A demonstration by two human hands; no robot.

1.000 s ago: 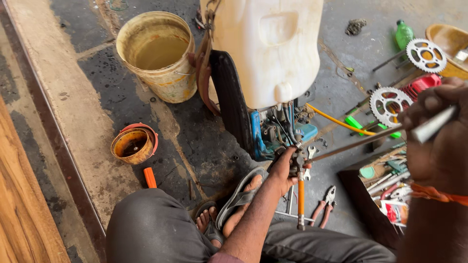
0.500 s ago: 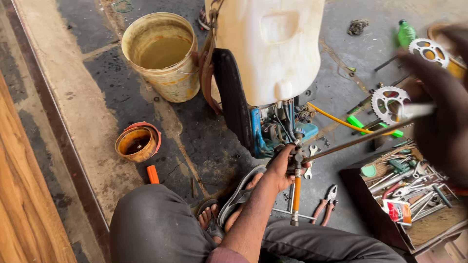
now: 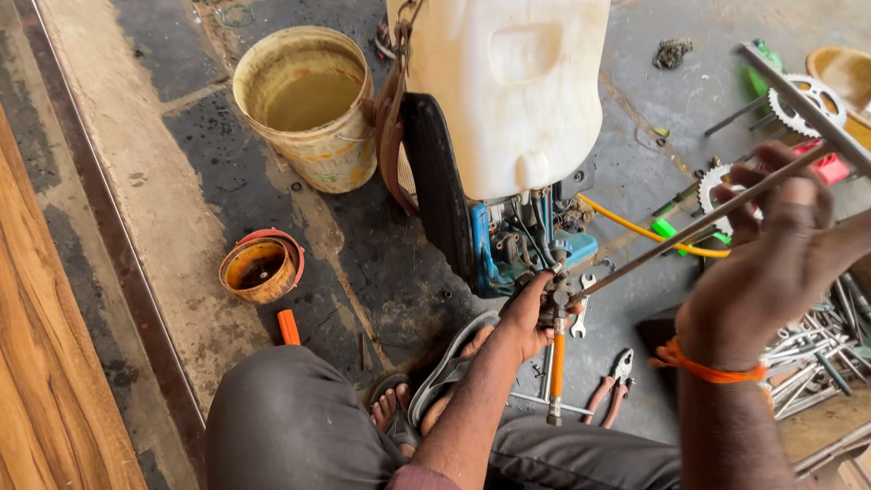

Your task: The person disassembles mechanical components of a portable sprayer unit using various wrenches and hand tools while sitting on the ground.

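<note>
My left hand (image 3: 531, 313) is wrapped around the orange-handled valve (image 3: 556, 349) under the white sprayer tank (image 3: 508, 91) to steady it, while my right hand (image 3: 771, 254), fingers closed, holds the long metal rod (image 3: 689, 231) angled down into what looks like its fitting.

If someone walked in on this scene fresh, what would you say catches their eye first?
Most likely the big white tank at top centre, mounted over a blue machine. Just below it, the left hand grips a fitting with an orange-handled tool hanging down, while the right hand holds a long metal rod slanting toward it. A dirty yellow bucket stands upper left.
</note>
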